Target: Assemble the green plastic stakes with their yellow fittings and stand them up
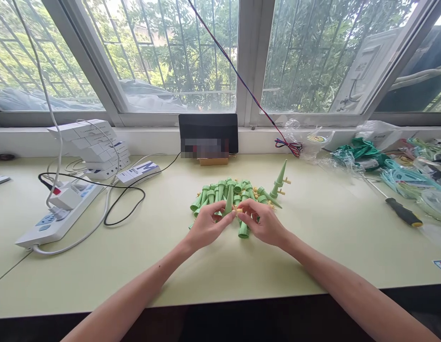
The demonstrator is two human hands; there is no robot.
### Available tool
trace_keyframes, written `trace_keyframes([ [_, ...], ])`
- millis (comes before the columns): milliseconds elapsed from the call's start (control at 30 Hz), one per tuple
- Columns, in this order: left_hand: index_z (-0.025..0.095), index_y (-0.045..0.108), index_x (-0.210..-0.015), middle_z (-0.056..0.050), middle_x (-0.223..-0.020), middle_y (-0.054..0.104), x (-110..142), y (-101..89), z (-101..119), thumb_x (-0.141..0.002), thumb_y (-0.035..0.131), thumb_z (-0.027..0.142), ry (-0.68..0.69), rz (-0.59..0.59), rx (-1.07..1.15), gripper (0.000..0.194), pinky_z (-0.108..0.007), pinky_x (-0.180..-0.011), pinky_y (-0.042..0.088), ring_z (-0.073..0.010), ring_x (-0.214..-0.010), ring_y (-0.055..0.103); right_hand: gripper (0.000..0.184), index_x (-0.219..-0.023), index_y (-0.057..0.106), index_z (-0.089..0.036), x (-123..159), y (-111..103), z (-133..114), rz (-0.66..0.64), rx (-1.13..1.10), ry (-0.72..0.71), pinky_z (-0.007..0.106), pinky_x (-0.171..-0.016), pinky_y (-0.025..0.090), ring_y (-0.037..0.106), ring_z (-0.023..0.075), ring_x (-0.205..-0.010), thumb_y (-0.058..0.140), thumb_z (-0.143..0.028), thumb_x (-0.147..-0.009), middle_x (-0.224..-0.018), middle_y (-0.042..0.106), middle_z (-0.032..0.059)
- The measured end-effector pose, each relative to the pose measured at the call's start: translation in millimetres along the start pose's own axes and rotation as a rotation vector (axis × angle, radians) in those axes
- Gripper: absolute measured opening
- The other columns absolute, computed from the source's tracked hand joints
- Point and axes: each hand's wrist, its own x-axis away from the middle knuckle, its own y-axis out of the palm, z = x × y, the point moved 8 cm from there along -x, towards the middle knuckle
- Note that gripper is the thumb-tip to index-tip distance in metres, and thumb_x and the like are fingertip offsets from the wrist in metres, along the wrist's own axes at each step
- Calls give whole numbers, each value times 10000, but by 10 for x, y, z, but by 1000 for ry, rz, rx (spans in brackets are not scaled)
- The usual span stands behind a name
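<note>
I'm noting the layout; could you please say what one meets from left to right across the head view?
White plastic power strip, white cardboard box with a blue M, left hand holding a green plastic cone, right hand pinching a yellow fitting, black-and-yellow screwdriver.

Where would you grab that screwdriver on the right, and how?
Probably by the thick black-and-yellow handle, from above, fingers closing across it. The screwdriver lies on the table, with bare surface on the handle's near side, while the thin shaft runs back toward crumpled green plastic.
</note>
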Motion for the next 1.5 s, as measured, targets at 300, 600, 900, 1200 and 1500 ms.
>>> trace_keyframes([
  [300, 153, 650, -812, -5, -712, 526, 4, 17, -26, -887, 594, 417, -12, -22, 9, 279, -212, -507, 360, -108, -625, 424, 151, -916, 579, -191, -6, 8, -6, -14, 4, -15, 234, -550, 404, 490, 114, -593, 490, -294, -981, -704, 580, -2],
  [600, 151, 660, -819, -21, -726, 558, -2, 15, -10, -880, 596, 436, -8, -18, -3, 298, -217, -497, 356, -116, -627, 449, 114, -984, 562, -196, 4, -10, 6, 14, -14, -5, 233, -537, 426, 506, 109, -595, 526, -302, -962, -832, 629, 25],
  [900, 155, 660, -793, -17, -705, 546, 4, 9, -16, -865, 604, 460, -1, -8, -4, 318, -215, -488, 371, -116, -617, 463, 144, -903, 582, -186, -6, -16, -12, 15, 2, -11, 239, -554, 410, 503, 115, -598, 500, -282, -972, -717, 604, 5],
  [1200, 158, 664, -819, -16, -713, 548, 4, 14, -24, -875, 597, 451, -7, -14, -18, 305, -217, -493, 366, -115, -620, 454, 156, -925, 577, -191, -2, -9, 4, 8, 23, -2, 238, -542, 413, 506, 119, -604, 500, -317, -975, -735, 601, 12],
  [1500, 154, 663, -806, -20, -712, 563, 0, 12, 0, -867, 600, 464, 3, -12, -13, 321, -212, -497, 383, -119, -630, 480, 82, -926, 566, -196, -2, -15, -15, 12, 20, -24, 235, -553, 434, 531, 120, -623, 527, -262, -954, -783, 612, 15],
])
